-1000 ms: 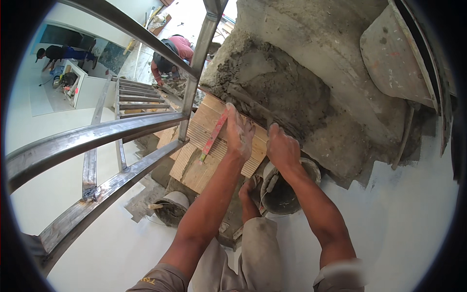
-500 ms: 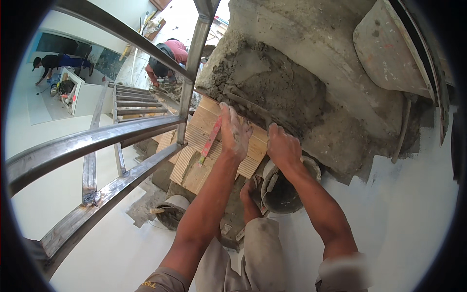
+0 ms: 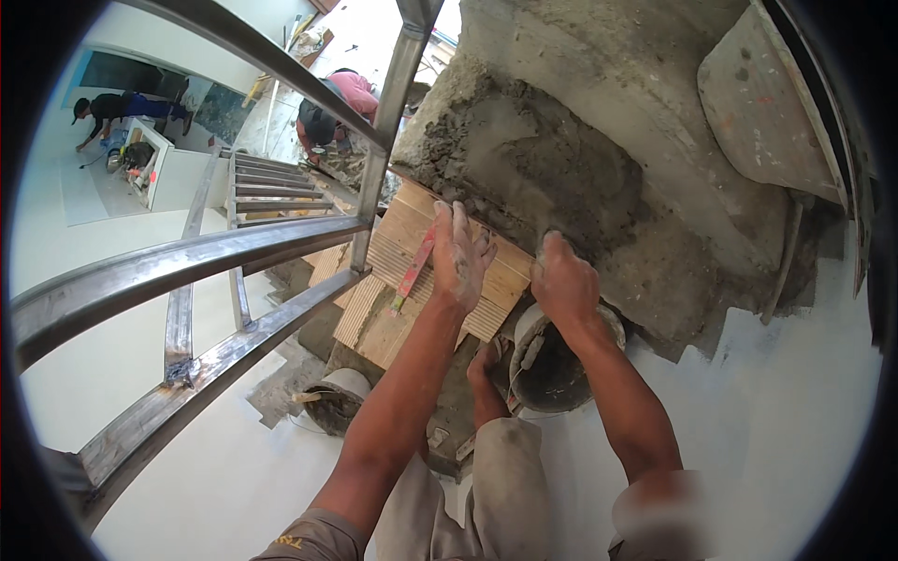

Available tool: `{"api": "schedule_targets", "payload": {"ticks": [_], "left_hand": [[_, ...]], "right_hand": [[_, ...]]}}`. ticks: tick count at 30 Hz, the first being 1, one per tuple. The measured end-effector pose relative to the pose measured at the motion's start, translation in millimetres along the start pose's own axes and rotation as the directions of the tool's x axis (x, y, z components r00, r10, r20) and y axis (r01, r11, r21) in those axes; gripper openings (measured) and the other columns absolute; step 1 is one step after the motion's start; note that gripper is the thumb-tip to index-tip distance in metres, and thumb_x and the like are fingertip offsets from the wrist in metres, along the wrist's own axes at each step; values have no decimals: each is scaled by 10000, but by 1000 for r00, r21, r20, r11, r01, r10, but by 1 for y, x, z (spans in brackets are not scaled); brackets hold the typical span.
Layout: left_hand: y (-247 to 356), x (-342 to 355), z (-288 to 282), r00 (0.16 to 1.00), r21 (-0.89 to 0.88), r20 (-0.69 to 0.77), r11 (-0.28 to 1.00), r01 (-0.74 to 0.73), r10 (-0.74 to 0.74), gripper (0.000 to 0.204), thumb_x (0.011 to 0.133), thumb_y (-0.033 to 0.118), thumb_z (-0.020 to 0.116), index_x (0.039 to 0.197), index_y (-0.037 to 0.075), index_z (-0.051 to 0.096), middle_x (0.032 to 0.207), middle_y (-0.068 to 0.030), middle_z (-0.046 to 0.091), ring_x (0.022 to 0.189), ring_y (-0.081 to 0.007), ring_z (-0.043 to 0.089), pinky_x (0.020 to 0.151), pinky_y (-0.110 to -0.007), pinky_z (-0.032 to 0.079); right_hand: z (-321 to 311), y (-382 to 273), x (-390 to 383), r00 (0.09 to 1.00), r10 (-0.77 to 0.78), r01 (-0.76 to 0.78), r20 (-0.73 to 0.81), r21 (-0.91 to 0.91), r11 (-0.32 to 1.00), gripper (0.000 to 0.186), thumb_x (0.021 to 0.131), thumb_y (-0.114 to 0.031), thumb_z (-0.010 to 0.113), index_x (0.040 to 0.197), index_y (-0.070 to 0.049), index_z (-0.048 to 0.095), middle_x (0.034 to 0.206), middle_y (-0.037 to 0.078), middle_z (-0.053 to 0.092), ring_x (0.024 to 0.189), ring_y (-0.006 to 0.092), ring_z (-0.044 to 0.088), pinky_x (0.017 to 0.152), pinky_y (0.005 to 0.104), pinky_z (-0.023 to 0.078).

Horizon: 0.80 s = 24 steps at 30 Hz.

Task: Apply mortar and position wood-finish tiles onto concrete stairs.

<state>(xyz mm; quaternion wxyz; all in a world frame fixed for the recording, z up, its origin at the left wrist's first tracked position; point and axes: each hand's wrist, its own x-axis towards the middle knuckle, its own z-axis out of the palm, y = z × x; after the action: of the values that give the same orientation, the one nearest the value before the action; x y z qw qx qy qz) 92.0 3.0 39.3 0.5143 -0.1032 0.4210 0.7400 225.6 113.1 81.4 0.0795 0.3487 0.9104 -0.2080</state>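
— On the staircase: what is the worker doing with that tile?

— The left hand (image 3: 460, 254) lies flat, fingers spread, on a ribbed tan tile (image 3: 440, 271) set on the step beside the wet mortar bed (image 3: 552, 178). A flat palm reads to me as pressing it level into the bedding. The right hand (image 3: 561, 280) sits at the tile's far corner, fingers curled loosely against its edge and the mortar; it grips nothing that I can make out.

— And the red stick under the left hand?

— A short red spirit level (image 3: 413, 269), lying on the tile just beside the left thumb, probably kept there for checking the lie.

— What about the buckets?

— A grey bucket (image 3: 552, 374) stands directly under the right wrist, close for reaching; its inside is dark and smeared, with what looks like a tool handle (image 3: 531, 353) leaning in it. How much mortar is left, I cannot tell. A second, smaller pail (image 3: 339, 397) rests lower down near the steel railing (image 3: 187, 262), crusted with cement, contents hidden.

— Anyone else about?

— Two people bend over work on the floor below, well apart from this step.
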Motion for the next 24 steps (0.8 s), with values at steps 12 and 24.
{"api": "schedule_targets", "payload": {"ticks": [12,24], "left_hand": [[25,1,-17,995,-208,-52,974,-89,80,1103,938,821,329,1626,107,-153,1721,-152,-88,1576,-411,24,1263,-513,62],[55,-79,-46,981,323,-111,940,-113,157,914,1002,581,538,1631,40,154,1637,-193,287,1447,-365,398,1187,-489,317]], "right_hand": [[-25,-15,83,964,-176,193,199,-70,979,357,1030,-382,521,1035,-30,581,908,237,721,904,457,700,789,559,553],[-63,15,109,829,232,-541,508,629,558,444,1048,-451,505,933,-28,578,717,71,583,562,220,591,549,420,536]]}}
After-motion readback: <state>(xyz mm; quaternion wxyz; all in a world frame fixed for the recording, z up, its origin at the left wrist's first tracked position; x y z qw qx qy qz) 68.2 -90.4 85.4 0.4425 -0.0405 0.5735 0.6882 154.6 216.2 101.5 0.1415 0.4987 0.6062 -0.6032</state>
